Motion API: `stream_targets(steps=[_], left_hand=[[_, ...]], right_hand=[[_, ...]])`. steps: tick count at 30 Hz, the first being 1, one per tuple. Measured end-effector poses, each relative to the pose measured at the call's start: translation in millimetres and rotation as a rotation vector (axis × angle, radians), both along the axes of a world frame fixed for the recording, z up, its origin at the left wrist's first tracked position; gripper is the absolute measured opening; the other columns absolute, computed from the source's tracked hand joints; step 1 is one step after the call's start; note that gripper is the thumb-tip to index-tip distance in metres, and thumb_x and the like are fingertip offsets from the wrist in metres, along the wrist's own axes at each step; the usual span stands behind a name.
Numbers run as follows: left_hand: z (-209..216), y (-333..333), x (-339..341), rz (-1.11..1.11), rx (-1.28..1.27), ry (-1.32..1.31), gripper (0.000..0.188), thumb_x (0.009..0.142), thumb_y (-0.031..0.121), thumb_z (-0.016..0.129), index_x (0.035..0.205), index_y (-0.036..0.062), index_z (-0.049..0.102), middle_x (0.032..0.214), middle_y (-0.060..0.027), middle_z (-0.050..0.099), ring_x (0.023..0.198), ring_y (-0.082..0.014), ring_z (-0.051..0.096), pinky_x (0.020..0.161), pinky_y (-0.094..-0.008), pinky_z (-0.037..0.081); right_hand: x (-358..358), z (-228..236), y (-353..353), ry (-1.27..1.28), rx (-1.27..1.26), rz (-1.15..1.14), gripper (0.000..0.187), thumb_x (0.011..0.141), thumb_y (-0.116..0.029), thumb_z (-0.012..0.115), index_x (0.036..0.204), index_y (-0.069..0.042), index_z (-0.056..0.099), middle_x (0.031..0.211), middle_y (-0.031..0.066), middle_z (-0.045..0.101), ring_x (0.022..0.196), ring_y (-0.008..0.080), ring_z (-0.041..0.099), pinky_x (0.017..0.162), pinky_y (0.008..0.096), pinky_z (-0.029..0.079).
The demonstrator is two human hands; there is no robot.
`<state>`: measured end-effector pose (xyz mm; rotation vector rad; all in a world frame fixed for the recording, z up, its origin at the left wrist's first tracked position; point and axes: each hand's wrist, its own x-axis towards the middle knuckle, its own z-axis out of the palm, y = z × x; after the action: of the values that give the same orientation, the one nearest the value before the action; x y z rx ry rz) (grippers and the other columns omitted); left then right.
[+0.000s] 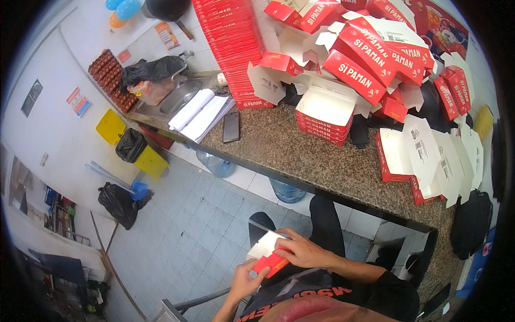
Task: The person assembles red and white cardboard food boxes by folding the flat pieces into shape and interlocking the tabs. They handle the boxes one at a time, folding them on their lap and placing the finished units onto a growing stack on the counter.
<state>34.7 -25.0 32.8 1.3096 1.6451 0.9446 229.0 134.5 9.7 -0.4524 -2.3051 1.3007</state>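
Red-and-white carton blank (268, 252) sits low in the frame's centre, over the lap. The right hand (303, 249) presses flat on it to steady a fold; the left hand (245, 279) pinches its lower red flap. Folded boxes (354, 64) pile on the counter (300, 155) in the upper right.

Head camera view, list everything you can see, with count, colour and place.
folded boxes: many, red and white, piled on counter, right
flat box stack: one tall stack, red, counter back
counter: one, speckled brown, centre
phone: one, black, on counter
papers: a few sheets, white, beside sink
sink: one, steel, counter's left end
egg trays: stack, brown, by wall
water jugs: two, clear blue, under counter
bin bags: several, black, floor and sink
carton: one, red and white, held in both hands
left hand: grips carton's lower edge
right hand: on carton's top
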Motion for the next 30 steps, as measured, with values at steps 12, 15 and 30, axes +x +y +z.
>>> stream_targets(steps=[12, 15, 30], left_hand=[[18, 27, 41, -0.09, 0.286, 0.879, 0.052, 0.082, 0.025, 0.079, 0.123, 0.0004, 0.06, 0.126, -0.0231, 0.058, 0.122, -0.0435, 0.053, 0.109, -0.0462, 0.041], [-1, 33, 37, 0.178, 0.355, 0.625, 0.068, 0.083, 0.023, 0.081, 0.137, -0.0016, 0.048, 0.132, -0.027, 0.056, 0.127, -0.0443, 0.052, 0.107, -0.0464, 0.043], [-15, 66, 32, 0.363, 0.715, 0.307, 0.054, 0.102, 0.018, 0.054, 0.145, -0.0118, 0.04, 0.128, -0.0257, 0.062, 0.109, -0.0289, 0.067, 0.092, -0.0377, 0.054]], right_hand=[[14, -12, -28, -0.3, 0.369, 0.141, 0.03, 0.095, -0.032, 0.065, 0.094, -0.003, 0.069, 0.084, 0.0121, 0.07, 0.087, 0.0321, 0.071, 0.073, 0.0487, 0.055], [15, -13, -23, -0.19, 0.065, -0.131, 0.024, 0.095, -0.023, 0.066, 0.09, 0.001, 0.068, 0.079, 0.0135, 0.07, 0.078, 0.0306, 0.072, 0.069, 0.0448, 0.055], [0, 84, 14, 0.363, -0.075, -0.268, 0.009, 0.091, -0.004, 0.072, 0.092, 0.001, 0.065, 0.084, 0.011, 0.073, 0.076, 0.0186, 0.072, 0.067, 0.0303, 0.055]])
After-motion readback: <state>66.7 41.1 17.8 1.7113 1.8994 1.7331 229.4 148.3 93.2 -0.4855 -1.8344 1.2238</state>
